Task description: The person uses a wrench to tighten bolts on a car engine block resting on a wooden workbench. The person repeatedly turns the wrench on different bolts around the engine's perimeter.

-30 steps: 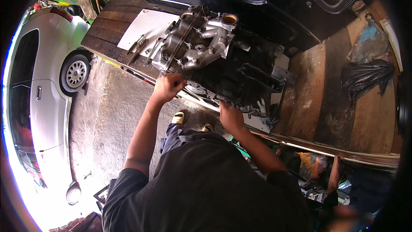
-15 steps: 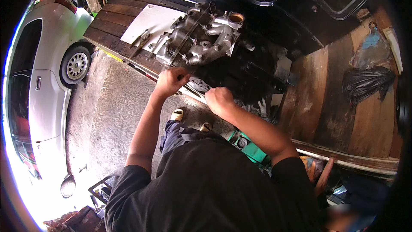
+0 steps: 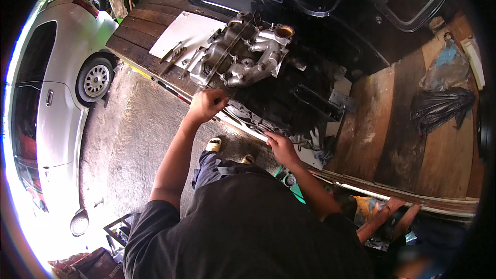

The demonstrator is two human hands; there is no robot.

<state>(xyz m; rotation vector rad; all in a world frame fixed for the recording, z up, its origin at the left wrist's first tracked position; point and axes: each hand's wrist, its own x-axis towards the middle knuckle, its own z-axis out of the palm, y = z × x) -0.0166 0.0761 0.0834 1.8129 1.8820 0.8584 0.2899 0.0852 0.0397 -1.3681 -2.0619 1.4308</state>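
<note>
A car engine lies on a wooden workbench (image 3: 382, 134), with a silver intake manifold (image 3: 243, 57) on top and a black block (image 3: 289, 98) below it. My left hand (image 3: 205, 104) is closed around a thin tool at the engine's near left corner, just under the manifold. My right hand (image 3: 279, 145) rests with fingers curled on the engine's lower edge near the bench's front rim. Whether that hand holds anything is hidden.
A white sheet (image 3: 188, 31) with loose hand tools (image 3: 173, 54) lies left of the engine. Black body panels (image 3: 320, 0) lean behind it. Plastic bags (image 3: 439, 106) sit at the bench's right. A silver car (image 3: 57, 103) is parked on the concrete at left.
My right hand slid down and right along the engine's lower edge, away from my left hand. The left hand stayed at the engine's corner. My head shifted, so the view moved.
</note>
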